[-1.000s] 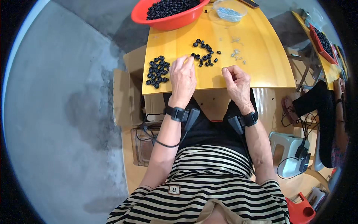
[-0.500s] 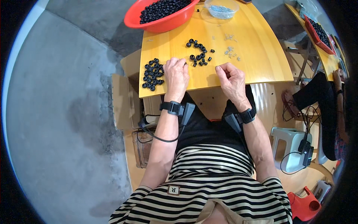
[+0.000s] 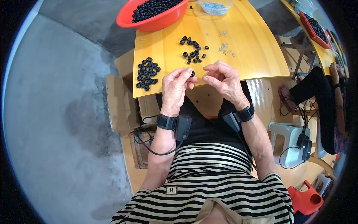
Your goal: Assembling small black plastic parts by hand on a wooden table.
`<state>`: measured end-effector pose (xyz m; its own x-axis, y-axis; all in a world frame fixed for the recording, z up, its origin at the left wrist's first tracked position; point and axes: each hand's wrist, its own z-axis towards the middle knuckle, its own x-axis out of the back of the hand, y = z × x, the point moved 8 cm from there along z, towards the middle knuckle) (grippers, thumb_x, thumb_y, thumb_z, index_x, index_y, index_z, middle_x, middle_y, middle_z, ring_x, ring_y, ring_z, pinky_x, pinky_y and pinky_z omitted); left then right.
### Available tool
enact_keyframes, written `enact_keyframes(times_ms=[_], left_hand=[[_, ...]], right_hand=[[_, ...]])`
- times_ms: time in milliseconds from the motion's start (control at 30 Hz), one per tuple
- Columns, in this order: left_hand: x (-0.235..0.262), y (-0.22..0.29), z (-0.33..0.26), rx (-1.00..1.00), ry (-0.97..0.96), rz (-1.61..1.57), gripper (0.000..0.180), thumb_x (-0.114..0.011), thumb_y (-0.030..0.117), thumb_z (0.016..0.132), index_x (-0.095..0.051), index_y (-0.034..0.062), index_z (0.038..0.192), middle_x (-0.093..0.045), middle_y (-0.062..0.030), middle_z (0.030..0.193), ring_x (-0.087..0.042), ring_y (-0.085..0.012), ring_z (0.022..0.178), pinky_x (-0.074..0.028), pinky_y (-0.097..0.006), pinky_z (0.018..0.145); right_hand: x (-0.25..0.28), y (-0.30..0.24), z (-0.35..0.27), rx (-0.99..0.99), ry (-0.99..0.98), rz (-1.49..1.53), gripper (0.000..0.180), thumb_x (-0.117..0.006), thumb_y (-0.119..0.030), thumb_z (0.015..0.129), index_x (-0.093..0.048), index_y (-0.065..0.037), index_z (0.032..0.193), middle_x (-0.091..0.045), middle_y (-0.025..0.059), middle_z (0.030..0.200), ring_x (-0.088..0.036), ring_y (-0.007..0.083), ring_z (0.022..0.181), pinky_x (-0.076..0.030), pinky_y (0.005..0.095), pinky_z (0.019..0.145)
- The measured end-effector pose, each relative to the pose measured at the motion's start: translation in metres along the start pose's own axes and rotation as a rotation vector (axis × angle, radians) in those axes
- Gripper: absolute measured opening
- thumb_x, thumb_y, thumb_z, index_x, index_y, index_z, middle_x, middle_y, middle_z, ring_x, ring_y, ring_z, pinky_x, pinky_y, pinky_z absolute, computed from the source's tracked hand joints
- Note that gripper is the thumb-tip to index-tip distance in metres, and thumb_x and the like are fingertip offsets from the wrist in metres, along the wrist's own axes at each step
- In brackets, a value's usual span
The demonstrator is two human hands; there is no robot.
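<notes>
A small round black knob-like piece (image 3: 192, 74) sticks out from between the thumb and fingers of my left hand (image 3: 176, 86), just above the table's near edge. Facing it across a small gap is my right hand (image 3: 226, 83), its fingers curled toward the thumb; whatever they may hold is too small to make out. Several black pieces of the same kind, with holes, form a cluster (image 3: 147, 72) at the table's left corner. Farther off, a looser group (image 3: 193, 50) mixes round pieces with small black cylinders. Tiny clear or metallic bits (image 3: 224, 47) lie right of it.
On the yellow table (image 3: 257, 56), a red basin (image 3: 158, 24) of black pieces and a clear tub (image 3: 216, 10) of small shiny bits stand at the far side. An open cardboard box (image 3: 118, 99) is at left. Another person's hand (image 3: 334, 70) rests by a second table at right.
My left hand has drawn back from beside the left cluster toward my right hand, bringing the black piece into view. My right hand has shifted slightly left and turned. The whole view has shifted slightly.
</notes>
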<state>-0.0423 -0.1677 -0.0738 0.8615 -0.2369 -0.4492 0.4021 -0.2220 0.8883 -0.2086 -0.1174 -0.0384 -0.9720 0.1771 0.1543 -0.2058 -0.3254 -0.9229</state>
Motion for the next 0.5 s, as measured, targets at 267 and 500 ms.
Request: enact_keyframes(times_ms=[267, 500], left_hand=[[-0.021, -0.008, 0.008, 0.07, -0.08, 0.227, 0.022, -0.068, 0.017, 0.091, -0.068, -0.0036, 0.099, -0.068, -0.0075, 0.08, -0.063, -0.011, 0.062, -0.048, -0.021, 0.053], [-0.023, -0.011, 0.004, 0.026, -0.181, 0.15, 0.023, -0.063, 0.015, 0.094, -0.068, -0.0043, 0.104, -0.069, -0.0083, 0.086, -0.063, -0.0113, 0.069, -0.052, -0.024, 0.063]], right_hand=[[-0.006, 0.009, 0.002, 0.005, -0.012, 0.132, 0.022, -0.076, -0.011, 0.08, -0.07, -0.006, 0.1, -0.058, 0.0014, 0.079, -0.052, 0.0073, 0.063, -0.044, 0.0219, 0.058], [-0.006, 0.007, 0.001, 0.01, -0.038, -0.01, 0.019, -0.072, -0.01, 0.084, -0.07, -0.005, 0.101, -0.061, 0.0024, 0.079, -0.058, 0.0083, 0.068, -0.048, 0.0236, 0.062]])
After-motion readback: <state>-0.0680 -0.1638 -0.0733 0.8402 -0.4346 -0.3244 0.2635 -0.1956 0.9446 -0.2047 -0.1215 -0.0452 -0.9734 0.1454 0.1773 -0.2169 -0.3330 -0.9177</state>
